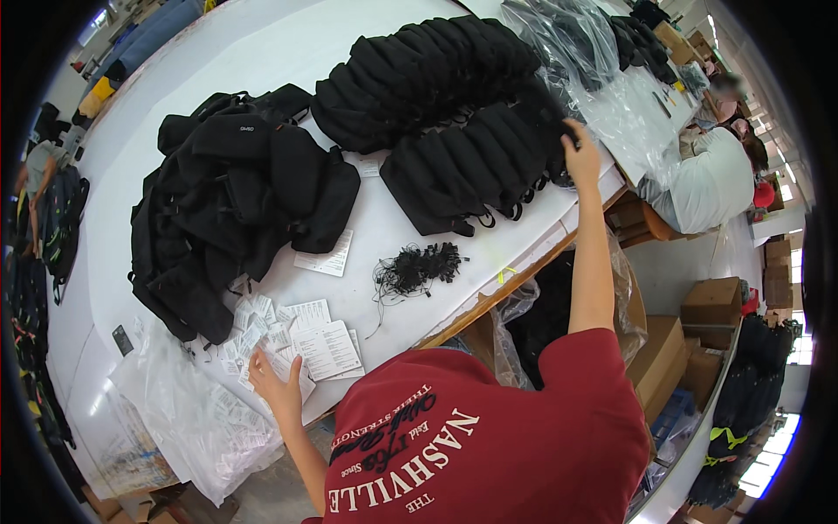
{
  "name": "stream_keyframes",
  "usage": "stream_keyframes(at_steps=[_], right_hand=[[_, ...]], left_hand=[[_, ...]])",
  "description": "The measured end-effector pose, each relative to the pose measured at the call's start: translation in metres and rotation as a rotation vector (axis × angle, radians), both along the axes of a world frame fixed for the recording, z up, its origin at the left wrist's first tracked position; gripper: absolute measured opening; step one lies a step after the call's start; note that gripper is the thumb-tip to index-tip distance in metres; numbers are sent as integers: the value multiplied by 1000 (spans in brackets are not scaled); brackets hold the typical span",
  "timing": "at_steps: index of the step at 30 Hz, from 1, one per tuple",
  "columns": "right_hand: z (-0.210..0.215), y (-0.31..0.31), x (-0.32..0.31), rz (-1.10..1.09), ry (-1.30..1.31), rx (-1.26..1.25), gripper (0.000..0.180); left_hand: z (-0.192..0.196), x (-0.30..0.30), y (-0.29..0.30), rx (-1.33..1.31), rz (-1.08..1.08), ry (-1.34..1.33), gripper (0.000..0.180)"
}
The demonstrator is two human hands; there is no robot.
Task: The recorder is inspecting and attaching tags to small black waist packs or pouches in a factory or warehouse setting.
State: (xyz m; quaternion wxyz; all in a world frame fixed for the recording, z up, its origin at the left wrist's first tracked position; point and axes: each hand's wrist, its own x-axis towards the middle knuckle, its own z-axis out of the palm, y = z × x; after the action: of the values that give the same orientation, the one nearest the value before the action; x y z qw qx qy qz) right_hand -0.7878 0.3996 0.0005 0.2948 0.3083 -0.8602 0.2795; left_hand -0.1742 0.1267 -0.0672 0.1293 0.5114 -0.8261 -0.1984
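Note:
My right hand (582, 157) is at the right end of the nearer row of black bags (471, 166). Its fingers bend around the edge of the end black bag (547, 118), which looks slightly blurred. Over a heap of small white tags (253, 327) my left hand (278, 384) hovers or rests, thumb and fingers apart. Beside it lie larger printed white cards (325, 349). I cannot tell whether its fingertips touch the paper. A loose pile of black bags (236, 183) sits behind the tags. Between pile and row lies a tangled bunch of black strings (417, 271).
A longer row of black bags (419, 79) stands farther back on the white table (375, 218). Clear plastic sheets (628, 113) cover the table's right end. A plastic bag of tags (209, 428) is at front left. Cardboard boxes (659, 358) stand right; other people work nearby.

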Motion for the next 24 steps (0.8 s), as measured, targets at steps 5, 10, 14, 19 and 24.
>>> stream_keyframes(at_steps=[5, 10, 14, 19, 24], right_hand=[[-27, -14, -14, -57, -920, 166, 61], [8, -39, 49, -266, -231, 346, 54], [32, -98, 177, 396, -696, -16, 19], [-7, -139, 304, 1003, -719, 592, 15], [-42, -145, 339, 1119, -682, 709, 17]], left_hand=[[3, -22, 21, -1, 72, -138, 80], [4, -26, 29, -101, 133, -113, 75], [4, -28, 26, -163, 158, -65, 59], [3, -22, 15, 32, 216, 199, 34], [14, -22, 16, 237, 345, 451, 37]])
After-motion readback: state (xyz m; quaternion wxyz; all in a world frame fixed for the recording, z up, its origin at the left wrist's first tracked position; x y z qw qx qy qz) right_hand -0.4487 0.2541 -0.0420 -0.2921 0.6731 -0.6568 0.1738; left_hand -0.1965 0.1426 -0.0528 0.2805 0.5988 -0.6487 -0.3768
